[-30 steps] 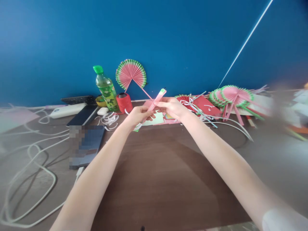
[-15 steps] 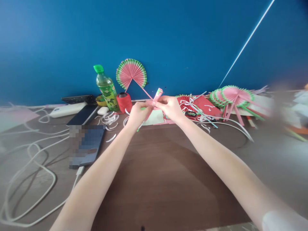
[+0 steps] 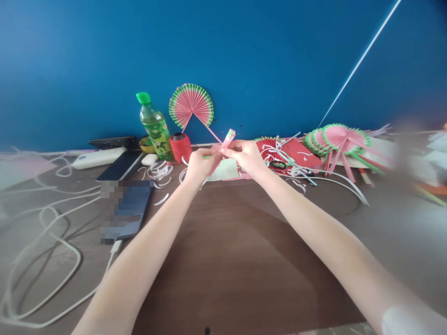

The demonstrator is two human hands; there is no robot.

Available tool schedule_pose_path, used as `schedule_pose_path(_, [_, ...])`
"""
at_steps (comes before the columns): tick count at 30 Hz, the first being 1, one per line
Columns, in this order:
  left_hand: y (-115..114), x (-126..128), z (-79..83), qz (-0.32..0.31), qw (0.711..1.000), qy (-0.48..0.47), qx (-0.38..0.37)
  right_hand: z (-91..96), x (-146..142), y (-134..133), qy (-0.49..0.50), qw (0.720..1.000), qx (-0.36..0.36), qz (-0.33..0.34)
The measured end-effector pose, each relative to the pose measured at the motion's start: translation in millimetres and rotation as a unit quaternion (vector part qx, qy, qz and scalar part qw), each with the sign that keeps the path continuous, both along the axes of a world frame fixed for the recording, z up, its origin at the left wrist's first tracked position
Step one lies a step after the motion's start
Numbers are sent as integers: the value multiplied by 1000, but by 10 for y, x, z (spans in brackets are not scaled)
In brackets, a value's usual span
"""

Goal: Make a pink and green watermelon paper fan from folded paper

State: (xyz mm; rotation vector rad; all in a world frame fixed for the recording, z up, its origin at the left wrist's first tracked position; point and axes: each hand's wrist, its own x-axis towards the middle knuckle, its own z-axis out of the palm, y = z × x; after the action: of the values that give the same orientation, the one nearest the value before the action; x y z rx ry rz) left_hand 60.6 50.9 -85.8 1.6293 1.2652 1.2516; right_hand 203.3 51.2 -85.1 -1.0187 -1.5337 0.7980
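Note:
Between my two hands, above the back part of the desk, is a narrow folded strip of pink paper with green and white at its upper end. It tilts up and to the right. My left hand pinches it low down from the left. From the right, my right hand closes thumb and fingers on it. The fingers hide its lower part. Beneath the hands lies a pale green sheet of paper. A round pleated watermelon-coloured paper fan leans on the wall behind.
A green-capped bottle and a red thread spool stand at left. A phone lies with its white cable. White paper strips, a red sheet and stacked paper fans lie right. The blue wall bounds the desk.
Both hands stay almost in place, still pinching the folded paper. The paper's upper end has shifted very slightly. Nothing else has visibly moved on the desk.

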Motion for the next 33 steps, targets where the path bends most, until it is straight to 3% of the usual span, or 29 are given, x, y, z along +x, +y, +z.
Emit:
schedule_pose_path(12, [5, 14, -14, -3, 999, -40, -35, 20, -48, -50, -28, 999, 36, -18])
schedule_pose_path(22, [-27, 11, 38, -10, 998, -48, -34, 46, -22, -33, 28, 1000, 0, 1])
schedule_pose_path(33, [-14, 36, -8, 8, 997, -77, -27, -2, -55, -37, -23, 998, 49, -22])
